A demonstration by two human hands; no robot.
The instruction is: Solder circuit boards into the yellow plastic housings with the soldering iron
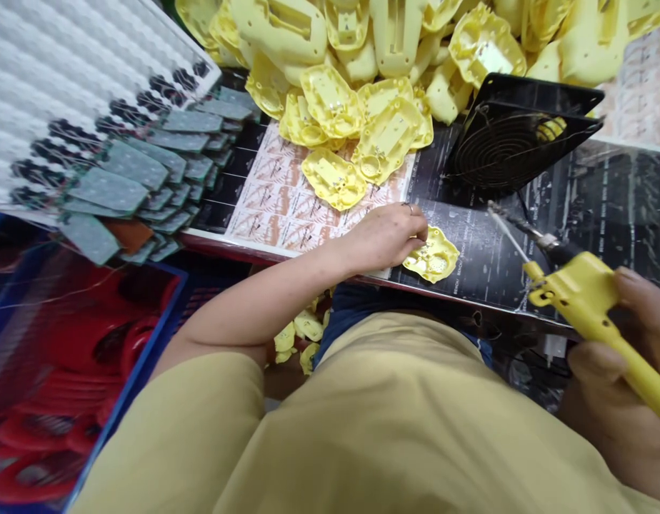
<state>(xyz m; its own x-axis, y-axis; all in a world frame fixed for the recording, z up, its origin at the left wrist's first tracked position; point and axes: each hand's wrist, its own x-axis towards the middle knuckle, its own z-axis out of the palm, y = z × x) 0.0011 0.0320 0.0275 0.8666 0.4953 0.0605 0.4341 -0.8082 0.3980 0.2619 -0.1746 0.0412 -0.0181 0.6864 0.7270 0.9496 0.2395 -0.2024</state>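
At the front edge of the bench lies a small yellow plastic shell (436, 258), its hollow inside facing up with small metal pieces in it. My left hand (386, 235) reaches across from the left, fingers closed at the shell's upper left end; the fingertips are partly hidden. On the right, my right hand (619, 378) is wrapped around a yellow soldering gun (587, 293). Its metal tip and thin feed tube point up and left, above the bench and apart from the shell.
More yellow shells (335, 178) are heaped at the back. A black fan (517, 135) stands back right. Wired green circuit boards (116, 171) lie stacked at left beside white padded sheeting (83, 64). Below left, a blue crate (142, 357) holds red plastic parts (67, 343).
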